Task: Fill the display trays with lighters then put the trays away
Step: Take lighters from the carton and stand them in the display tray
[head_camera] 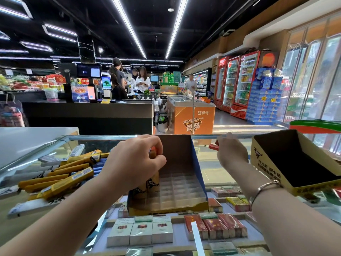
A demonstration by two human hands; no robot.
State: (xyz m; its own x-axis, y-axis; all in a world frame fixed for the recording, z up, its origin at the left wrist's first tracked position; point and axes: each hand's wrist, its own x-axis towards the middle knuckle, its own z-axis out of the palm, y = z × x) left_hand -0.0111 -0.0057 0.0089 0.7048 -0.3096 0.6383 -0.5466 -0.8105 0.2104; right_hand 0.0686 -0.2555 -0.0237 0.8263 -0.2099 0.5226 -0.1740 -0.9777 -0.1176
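Observation:
A cardboard display tray (pixel 181 183) with a grid of slots stands on the glass counter (pixel 212 163) in front of me. My left hand (pixel 136 161) pinches the top of an orange lighter (pixel 153 154) standing in the tray's left side, beside a few other yellow lighters (pixel 153 183). My right hand (pixel 230 150) is behind and right of the tray, its fingers curled around a small red lighter (pixel 214 146). A second tray (pixel 293 163), dark inside and with nothing in it, sits at the right. Several yellow lighters (pixel 60 174) lie loose in a pile at the left.
Cigarette packs (pixel 144 230) fill the case under the glass. A black checkout counter (pixel 88 111) with several people stands beyond, plus an orange freezer (pixel 191 117) and red drink fridges (pixel 238 84) to the right.

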